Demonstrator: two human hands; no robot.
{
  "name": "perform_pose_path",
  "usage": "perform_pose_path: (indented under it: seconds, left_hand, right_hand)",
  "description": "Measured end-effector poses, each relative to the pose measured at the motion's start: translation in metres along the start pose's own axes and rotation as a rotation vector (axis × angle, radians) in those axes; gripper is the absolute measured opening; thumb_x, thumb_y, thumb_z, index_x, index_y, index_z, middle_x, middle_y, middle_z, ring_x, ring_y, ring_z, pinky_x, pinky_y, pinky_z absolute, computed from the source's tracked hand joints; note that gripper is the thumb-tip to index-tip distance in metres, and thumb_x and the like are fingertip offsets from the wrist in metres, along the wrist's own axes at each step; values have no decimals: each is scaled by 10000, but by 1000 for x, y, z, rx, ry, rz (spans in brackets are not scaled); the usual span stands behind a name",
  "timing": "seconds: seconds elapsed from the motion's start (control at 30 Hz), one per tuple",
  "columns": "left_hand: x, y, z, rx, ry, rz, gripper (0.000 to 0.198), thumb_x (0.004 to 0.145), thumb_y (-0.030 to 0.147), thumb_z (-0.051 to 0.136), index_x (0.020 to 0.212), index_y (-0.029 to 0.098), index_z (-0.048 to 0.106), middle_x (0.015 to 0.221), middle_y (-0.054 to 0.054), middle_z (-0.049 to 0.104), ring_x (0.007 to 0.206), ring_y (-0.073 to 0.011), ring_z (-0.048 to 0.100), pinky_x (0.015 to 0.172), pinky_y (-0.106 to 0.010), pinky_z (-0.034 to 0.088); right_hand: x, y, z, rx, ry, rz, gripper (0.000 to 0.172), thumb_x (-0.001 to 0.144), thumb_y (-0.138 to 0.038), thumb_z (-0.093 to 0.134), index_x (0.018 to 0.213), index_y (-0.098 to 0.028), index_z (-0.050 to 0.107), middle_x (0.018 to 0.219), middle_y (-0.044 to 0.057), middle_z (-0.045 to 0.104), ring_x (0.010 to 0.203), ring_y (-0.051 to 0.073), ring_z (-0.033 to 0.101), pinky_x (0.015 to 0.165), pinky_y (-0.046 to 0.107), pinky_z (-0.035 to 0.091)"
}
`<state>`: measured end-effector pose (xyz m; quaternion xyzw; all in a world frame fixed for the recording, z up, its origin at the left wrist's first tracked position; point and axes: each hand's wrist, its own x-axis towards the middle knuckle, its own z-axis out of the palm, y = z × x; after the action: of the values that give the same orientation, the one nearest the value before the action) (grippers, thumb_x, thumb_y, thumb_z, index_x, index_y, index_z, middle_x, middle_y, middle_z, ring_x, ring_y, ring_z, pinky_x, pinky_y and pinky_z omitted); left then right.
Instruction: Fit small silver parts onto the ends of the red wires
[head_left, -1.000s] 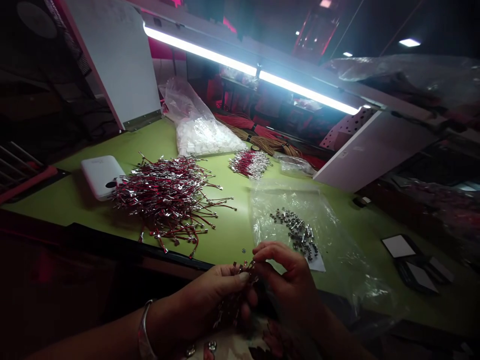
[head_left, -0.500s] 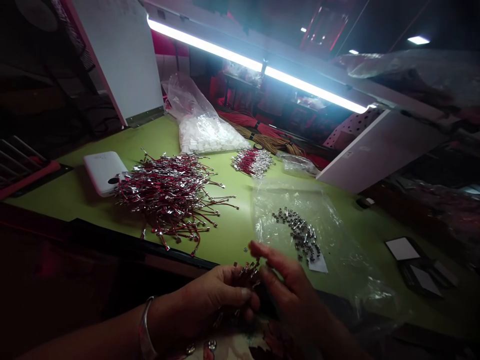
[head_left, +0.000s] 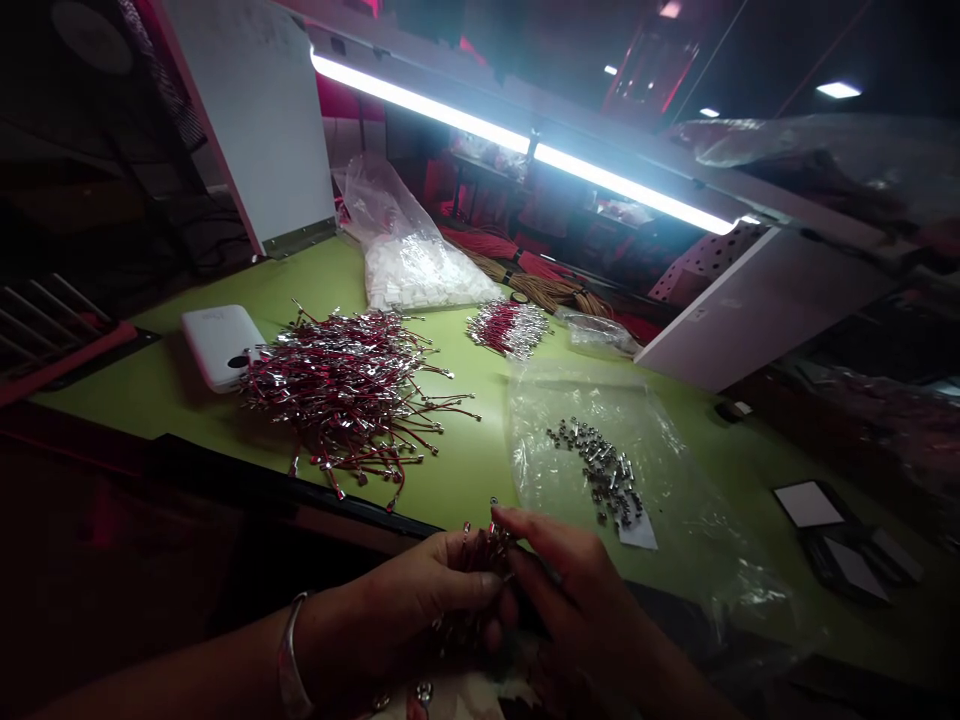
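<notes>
My left hand (head_left: 427,600) is closed round a small bunch of red wires with metal terminals (head_left: 484,550), held at the near edge of the green table (head_left: 465,460). My right hand (head_left: 574,590) meets it from the right, its fingertips pinched at the tips of that bunch. A silver bangle (head_left: 289,660) sits on my left wrist. A big heap of red terminal wires (head_left: 345,385) lies to the left. Small metal parts (head_left: 600,470) lie on a clear plastic bag (head_left: 637,480) just beyond my right hand.
A white power bank (head_left: 217,340) lies at the left by the heap. At the back are a bag of white connectors (head_left: 412,270), a small red wire bundle (head_left: 510,328) and coils of brown and red wire (head_left: 540,285). Dark cards (head_left: 840,535) lie at the right. A tube lamp (head_left: 525,145) hangs overhead.
My right hand's fingers have dropped from a raised curl and now lie flatter against the bunch. The view has shifted slightly. The left hand holds as before.
</notes>
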<state>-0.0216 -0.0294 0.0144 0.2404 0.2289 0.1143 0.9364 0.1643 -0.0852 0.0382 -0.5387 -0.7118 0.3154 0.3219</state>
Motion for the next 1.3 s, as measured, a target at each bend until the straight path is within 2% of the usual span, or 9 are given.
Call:
perform_pose_path:
  seconds: [0.27,0.4,0.57,0.73,0.87,0.97,1.03,1.13,1.3]
  left_hand:
    - [1,-4,-4,47,-27,-47,236,785,293,780,937,129,706,687,-44,682,567,-119,608,602,-217,457]
    - [1,-4,-10,118,-7,-18,237,799,313,777,908,127,679,661,-44,688,520,-94,572,537,-181,397]
    - [8,-7,-14,146,107,-22,304,783,405,794,798,173,599,524,24,608,401,-64,454,432,-172,296]
    - [19,2,-13,15,190,-1,382,702,444,855,829,188,601,500,88,521,356,-22,284,384,-159,233]
    - [30,17,-8,-14,201,27,456,637,426,904,893,145,653,518,82,533,365,-14,310,377,-152,304]
    - [36,25,-3,-22,258,37,441,632,370,920,878,165,617,559,66,578,394,-33,426,432,-171,416]
    - [40,28,0,1,259,51,434,654,371,907,903,182,605,589,56,604,416,-54,475,466,-206,475]
    - [44,31,4,72,212,43,371,720,385,855,906,191,599,611,54,600,389,-41,417,406,-188,429]
    - [54,34,6,119,242,61,359,726,381,840,893,179,594,605,59,570,380,-18,342,355,-138,302]
  right_hand:
    - [1,-3,0,63,-24,-14,401,989,-213,500,1376,-290,569,1248,59,695,1075,207,687,924,350,568]
    - [-2,11,-16,-153,162,43,383,970,-253,535,1348,-261,593,1322,91,659,1211,264,622,1041,455,505]
    - [-7,42,-32,-523,67,56,449,928,-196,534,1371,-146,580,1403,171,588,1315,329,522,1096,538,432]
    - [-9,56,-13,-693,12,76,513,887,-216,580,1393,-130,570,1478,182,517,1374,397,432,1102,618,381]
    - [-4,52,-2,-662,-16,-42,556,871,-248,618,1415,-161,549,1505,160,492,1395,397,397,1133,598,348]
    - [-2,56,-9,-579,45,-89,526,848,-223,633,1369,-165,581,1449,157,548,1349,361,461,1123,544,386]
    - [-2,63,-23,-508,182,-70,418,871,-180,592,1287,-177,624,1317,143,640,1238,304,564,1057,466,465]
    - [1,73,-49,-470,353,51,242,899,-144,551,1096,-194,683,1054,100,726,987,247,671,871,366,539]
    - [25,68,-56,-543,186,181,230,876,-153,624,1090,-204,693,999,65,740,919,226,677,845,314,499]
